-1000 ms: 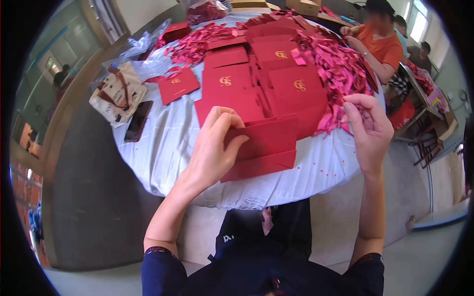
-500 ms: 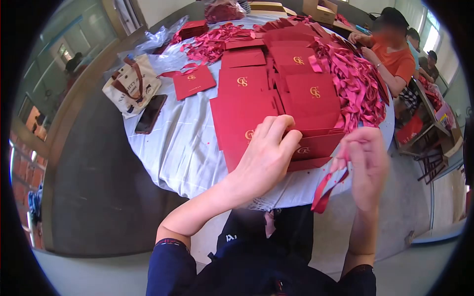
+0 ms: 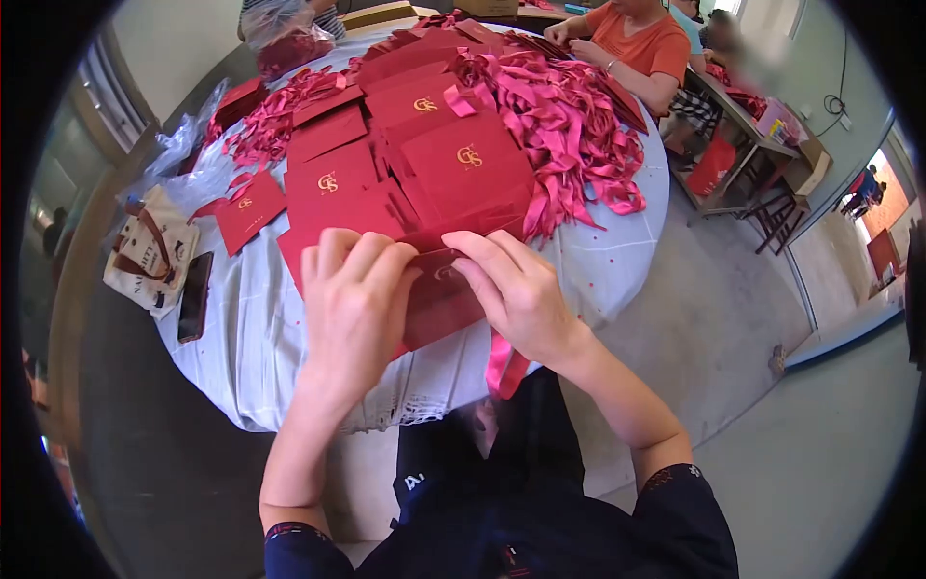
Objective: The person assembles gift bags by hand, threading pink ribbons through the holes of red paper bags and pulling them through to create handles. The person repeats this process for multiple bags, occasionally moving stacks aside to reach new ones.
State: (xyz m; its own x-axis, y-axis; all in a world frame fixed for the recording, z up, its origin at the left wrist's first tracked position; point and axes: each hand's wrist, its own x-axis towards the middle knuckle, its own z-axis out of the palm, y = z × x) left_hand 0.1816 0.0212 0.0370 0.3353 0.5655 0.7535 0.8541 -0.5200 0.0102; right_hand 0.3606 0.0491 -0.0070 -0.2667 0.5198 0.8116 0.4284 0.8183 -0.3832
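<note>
At the table's near edge, a red paper gift bag (image 3: pixel 439 307) with a gold logo lies between my hands. My left hand (image 3: pixel 349 307) is closed, pinching the bag's upper edge near its left end. My right hand (image 3: pixel 521 297) pinches the same edge further right, thumb on the logo side. Below that hand hangs a pink-red ribbon (image 3: pixel 503 369); its upper end is hidden. Right behind lie stacked red bags (image 3: pixel 463 164) with gold logos.
A heap of pink ribbons (image 3: pixel 569 135) covers the table's right side. On the left are a single red bag (image 3: pixel 249 210), a phone (image 3: pixel 195 297) and a canvas tote (image 3: pixel 154 253). A person in an orange shirt (image 3: pixel 637 43) works at the far right.
My right hand has moved left from beside the table edge to the bag's upper edge, and the ribbon has come with it. The camera view has turned right.
</note>
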